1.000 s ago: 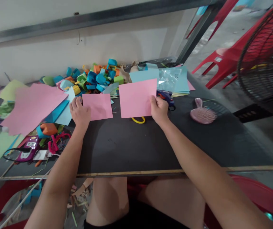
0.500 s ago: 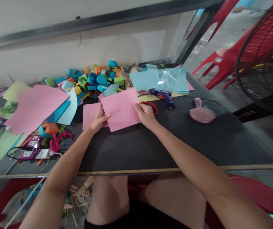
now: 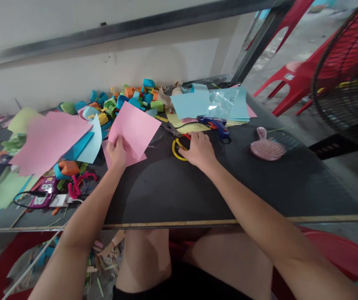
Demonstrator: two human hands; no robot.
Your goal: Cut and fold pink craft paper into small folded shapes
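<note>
While the left hand point(image 3: 117, 151) now pinches both pink sheets point(image 3: 134, 128) alone, the right has let go.
Right hand point(image 3: 199, 149), at three o'clock, rests on yellow-handled scissors point(image 3: 177, 150) on the surface point(image 3: 179, 187); grip unclear, seemingly readying a cut.

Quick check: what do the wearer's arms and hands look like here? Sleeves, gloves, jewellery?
Both arms are bare up to the frame edge, with no sleeves in view. The left hand and right hand are bare too: no gloves, and no rings, watch or bracelets that can be made out. No markings visible.
</note>
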